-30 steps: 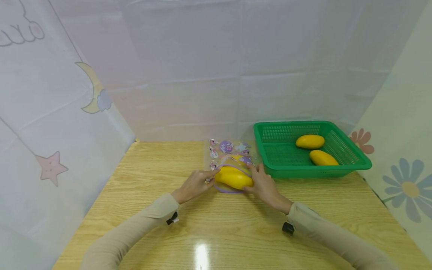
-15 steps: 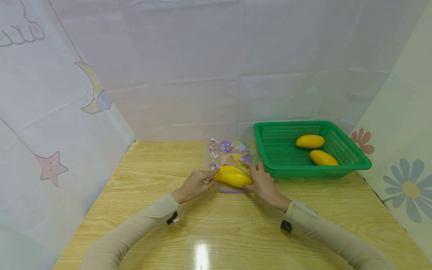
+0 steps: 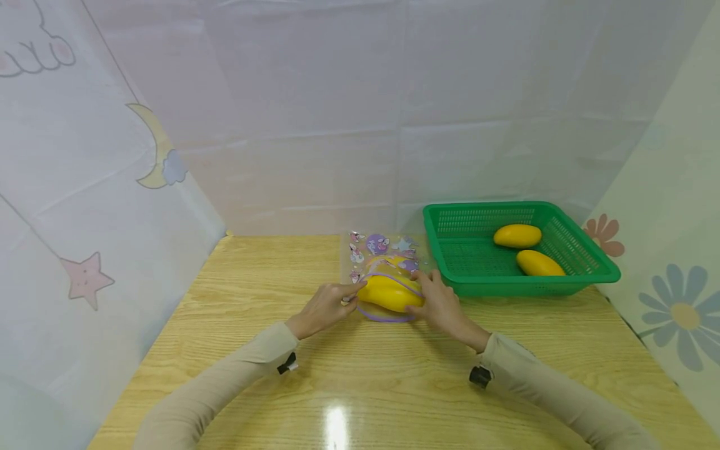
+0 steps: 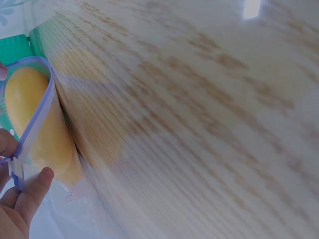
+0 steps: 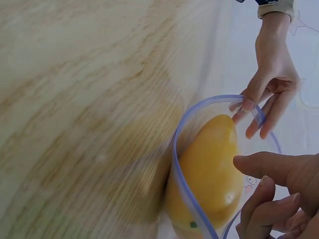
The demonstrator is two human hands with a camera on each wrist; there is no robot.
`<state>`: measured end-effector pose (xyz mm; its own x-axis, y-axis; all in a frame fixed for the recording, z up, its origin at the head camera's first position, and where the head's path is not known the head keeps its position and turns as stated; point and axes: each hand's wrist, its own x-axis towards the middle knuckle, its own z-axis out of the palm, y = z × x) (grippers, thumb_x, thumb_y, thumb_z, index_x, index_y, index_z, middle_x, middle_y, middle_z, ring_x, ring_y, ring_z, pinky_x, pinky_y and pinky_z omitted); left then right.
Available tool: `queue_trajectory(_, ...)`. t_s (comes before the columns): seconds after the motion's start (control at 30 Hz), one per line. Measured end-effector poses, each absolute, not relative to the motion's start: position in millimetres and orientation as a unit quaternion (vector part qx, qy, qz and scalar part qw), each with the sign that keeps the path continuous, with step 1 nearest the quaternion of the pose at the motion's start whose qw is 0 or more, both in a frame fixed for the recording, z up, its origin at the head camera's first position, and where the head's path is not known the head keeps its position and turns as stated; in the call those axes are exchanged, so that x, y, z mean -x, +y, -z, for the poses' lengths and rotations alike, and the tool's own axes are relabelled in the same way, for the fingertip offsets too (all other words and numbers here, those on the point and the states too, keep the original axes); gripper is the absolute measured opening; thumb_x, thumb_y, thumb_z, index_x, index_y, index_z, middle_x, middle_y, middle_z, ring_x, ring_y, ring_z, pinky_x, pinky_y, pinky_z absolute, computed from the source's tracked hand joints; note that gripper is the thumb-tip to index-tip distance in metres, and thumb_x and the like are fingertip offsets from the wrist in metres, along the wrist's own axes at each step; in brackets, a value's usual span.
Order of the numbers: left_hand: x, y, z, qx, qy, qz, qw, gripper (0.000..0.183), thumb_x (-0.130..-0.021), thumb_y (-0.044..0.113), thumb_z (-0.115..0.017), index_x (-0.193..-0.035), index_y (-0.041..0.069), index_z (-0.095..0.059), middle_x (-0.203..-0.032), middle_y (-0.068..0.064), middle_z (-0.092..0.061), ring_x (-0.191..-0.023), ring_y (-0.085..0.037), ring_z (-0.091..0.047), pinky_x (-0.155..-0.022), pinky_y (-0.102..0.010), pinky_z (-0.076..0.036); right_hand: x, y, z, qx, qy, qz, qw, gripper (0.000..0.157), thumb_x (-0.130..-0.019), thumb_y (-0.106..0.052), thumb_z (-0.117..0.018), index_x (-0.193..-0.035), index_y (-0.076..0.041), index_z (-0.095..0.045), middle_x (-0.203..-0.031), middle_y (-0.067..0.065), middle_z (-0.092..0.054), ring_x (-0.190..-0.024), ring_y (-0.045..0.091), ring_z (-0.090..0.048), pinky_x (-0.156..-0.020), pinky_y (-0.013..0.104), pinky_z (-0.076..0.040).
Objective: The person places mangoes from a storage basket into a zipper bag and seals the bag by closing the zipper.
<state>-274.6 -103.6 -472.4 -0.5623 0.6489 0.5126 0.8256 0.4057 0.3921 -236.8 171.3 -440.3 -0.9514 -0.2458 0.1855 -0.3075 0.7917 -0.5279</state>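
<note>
A clear printed zip bag (image 3: 357, 255) with a purple rim lies on the table, mouth toward me. One yellow mango (image 3: 389, 295) sits in the mouth, and more yellow shows through the film behind it. At the left end of the mouth, my left hand (image 3: 326, 306) pinches the rim beside the white slider (image 4: 16, 172). My right hand (image 3: 441, 309) is at the opposite end, its fingers curled at the rim. Its thumb (image 5: 264, 164) reaches over the mouth, the tip right at the mango's surface. Part of the rim is hidden behind this hand.
A green plastic basket (image 3: 461, 289) stands right of the bag, close to my right hand, with two yellow mangoes (image 3: 517, 236) inside. The wooden table (image 3: 253, 269) meets a printed cloth backdrop (image 3: 304, 175) at the back. Cloth also hangs at both sides.
My right hand shifts slightly to the right, drawing that end of the rim with it, and more of the mango's right end shows. The left hand stays in place.
</note>
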Motion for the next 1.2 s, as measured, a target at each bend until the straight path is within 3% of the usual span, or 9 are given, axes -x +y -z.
queue_trajectory(0.4, 275, -103, 474, 0.446, -0.825, 0.312, 0.149, 0.041, -0.086, -0.007, -0.069, -0.127, -0.006, -0.063, -0.084, -0.009, -0.074, -0.047, 0.004, -0.021, -0.042, -0.012, -0.025, 233, 175, 428, -0.163, -0.944, -0.281, 0.058, 0.047, -0.084, -0.018, -0.08, -0.123, -0.001, -0.061, -0.102, 0.019, -0.049, -0.072, 0.023, -0.052, -0.051, 0.032, -0.041)
queue_trajectory(0.53, 276, -104, 475, 0.448, -0.823, 0.314, 0.149, 0.042, -0.086, -0.008, -0.069, -0.127, -0.005, -0.063, -0.084, -0.009, -0.074, -0.047, 0.005, -0.021, -0.041, -0.012, -0.026, 233, 177, 424, -0.166, -0.94, -0.288, 0.07, 0.04, -0.088, -0.019, -0.076, -0.121, -0.001, -0.064, -0.103, 0.02, -0.053, -0.079, 0.026, -0.056, -0.059, 0.036, -0.043)
queue_trajectory(0.73, 276, -104, 476, 0.454, -0.817, 0.316, 0.16, 0.041, -0.085, -0.008, -0.069, -0.126, -0.006, -0.064, -0.084, -0.011, -0.074, -0.047, 0.007, -0.018, -0.039, -0.013, -0.026, 235, 182, 421, -0.181, -0.936, -0.293, 0.079, 0.032, -0.092, -0.02, -0.072, -0.118, -0.002, -0.066, -0.101, 0.018, -0.056, -0.064, 0.02, -0.05, -0.056, 0.034, -0.039)
queue_trajectory(0.93, 276, -103, 476, 0.456, -0.817, 0.316, 0.156, 0.041, -0.085, -0.009, -0.069, -0.126, -0.008, -0.063, -0.085, -0.012, -0.074, -0.046, 0.006, -0.02, -0.04, -0.013, -0.027, 235, 187, 415, -0.196, -0.931, -0.295, 0.082, 0.03, -0.092, -0.018, -0.071, -0.117, -0.002, -0.068, -0.103, 0.017, -0.06, -0.072, 0.021, -0.057, -0.06, 0.035, -0.043)
queue_trajectory(1.2, 276, -103, 475, 0.456, -0.82, 0.31, 0.152, 0.041, -0.085, -0.008, -0.069, -0.125, -0.008, -0.063, -0.086, -0.013, -0.074, -0.045, 0.005, -0.019, -0.04, -0.012, -0.027, 237, 193, 405, -0.198, -0.929, -0.304, 0.075, 0.024, -0.093, -0.015, -0.069, -0.113, -0.002, -0.07, -0.101, 0.018, -0.062, -0.063, 0.013, -0.057, -0.055, 0.031, -0.048)
